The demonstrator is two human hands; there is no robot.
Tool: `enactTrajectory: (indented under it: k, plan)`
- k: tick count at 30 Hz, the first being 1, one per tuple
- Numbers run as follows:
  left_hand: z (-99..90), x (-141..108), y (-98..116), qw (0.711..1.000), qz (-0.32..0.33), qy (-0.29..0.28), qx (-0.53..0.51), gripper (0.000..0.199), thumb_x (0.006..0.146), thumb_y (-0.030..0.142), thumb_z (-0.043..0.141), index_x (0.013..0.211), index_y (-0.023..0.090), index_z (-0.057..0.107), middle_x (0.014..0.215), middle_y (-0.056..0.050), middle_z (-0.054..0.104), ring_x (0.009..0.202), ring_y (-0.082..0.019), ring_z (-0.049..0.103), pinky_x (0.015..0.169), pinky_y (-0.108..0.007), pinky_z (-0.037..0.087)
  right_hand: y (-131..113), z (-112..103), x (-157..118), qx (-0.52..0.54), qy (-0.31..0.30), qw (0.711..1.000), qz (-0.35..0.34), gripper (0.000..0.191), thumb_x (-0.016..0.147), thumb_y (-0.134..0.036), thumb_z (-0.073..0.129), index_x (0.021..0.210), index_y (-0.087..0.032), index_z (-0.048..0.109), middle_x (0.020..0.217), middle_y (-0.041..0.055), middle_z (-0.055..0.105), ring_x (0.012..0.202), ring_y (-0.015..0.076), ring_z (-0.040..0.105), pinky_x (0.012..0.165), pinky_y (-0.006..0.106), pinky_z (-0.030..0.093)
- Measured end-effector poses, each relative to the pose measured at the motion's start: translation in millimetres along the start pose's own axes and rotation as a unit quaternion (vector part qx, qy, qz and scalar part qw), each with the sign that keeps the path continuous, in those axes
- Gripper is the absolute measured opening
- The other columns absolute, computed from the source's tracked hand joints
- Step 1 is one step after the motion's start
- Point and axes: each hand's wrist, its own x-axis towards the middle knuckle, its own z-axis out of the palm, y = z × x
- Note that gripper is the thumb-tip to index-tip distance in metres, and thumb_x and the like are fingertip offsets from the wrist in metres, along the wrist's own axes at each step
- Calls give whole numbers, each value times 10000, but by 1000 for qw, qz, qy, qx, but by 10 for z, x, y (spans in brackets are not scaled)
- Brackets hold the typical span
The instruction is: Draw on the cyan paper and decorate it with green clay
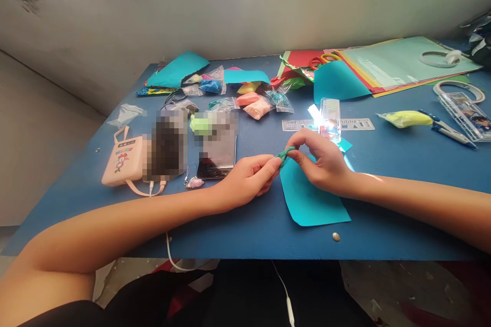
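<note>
Between my two hands is a small piece of green modelling clay (283,156), stretched and a little twisted. My left hand (255,176) is closed, its thumb and fingers pinching the clay's left end. With thumb and forefinger, my right hand (320,163) grips the other end. A sheet of bright blue paper (310,204) lies on the table beneath and just in front of my right hand. Behind that hand stands a shiny clear case (330,118), resting across a transparent ruler (356,124).
On the blue table (245,237) a pink power bank (123,163) and a dark phone (217,163) lie left. Several clay packets (258,107) sit at the back. Coloured paper sheets (406,61), a yellow clay packet (408,118) and a pen (454,133) are right.
</note>
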Motion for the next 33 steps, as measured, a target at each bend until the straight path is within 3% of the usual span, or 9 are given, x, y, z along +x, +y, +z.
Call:
enactTrajectory:
  k: [4,7,12,15,19,22,29,33]
  plan:
    - [12,-9,24,1000,-7,-4,-14,512,905,642,515,664,219,356,530,99,288,455,-57,276,415,-198,272,25,23,3,7,73,995,69,39,939,-194,570,901,-204,570,809,7,616,723,133,583,670,270,508]
    - [7,-26,41,1000,-6,-10,-12,514,925,640,479,658,223,338,545,92,296,471,-65,294,431,-206,294,29,17,1,39,95,992,79,37,963,-243,561,950,-212,577,877,19,629,763,132,594,702,275,515]
    - [-15,-45,34,1000,9,-27,14,563,909,767,328,745,229,354,582,83,347,487,-89,361,448,-233,299,6,-9,-12,66,8,998,-1,254,1005,-325,504,1227,-209,548,1090,87,654,977,168,626,789,308,539]
    - [-22,-55,15,998,21,-44,41,579,879,803,352,822,228,372,600,87,374,508,-99,373,485,-246,334,-13,-15,-13,32,-48,995,-77,346,988,-318,543,1307,-187,520,1171,128,651,1094,194,615,859,334,547]
    - [-45,-85,2,993,28,-60,97,590,871,805,378,874,215,404,652,63,435,590,-123,409,577,-280,377,-33,-12,-19,-30,-92,982,-163,292,976,-238,554,1261,-175,552,1191,144,670,1089,194,636,912,353,534]
    - [-76,-110,0,988,31,-70,134,602,877,801,368,877,203,442,700,41,454,641,-136,419,618,-295,381,-34,-4,-33,-78,-85,975,-191,240,971,-184,552,1209,-161,579,1169,146,696,1040,188,663,871,332,533]
    - [-95,-105,31,983,31,-111,141,435,986,615,387,918,192,461,736,40,488,650,-117,444,630,-276,387,-40,9,-45,-64,-54,981,-176,88,977,-167,527,1055,-177,566,1025,108,726,921,173,678,785,316,531]
    - [-67,-74,32,988,32,-103,113,417,1000,576,373,865,191,458,677,50,450,604,-106,409,591,-264,370,-52,6,-54,-53,-51,983,-166,63,980,-141,493,1005,-180,536,975,95,709,893,163,660,768,306,525]
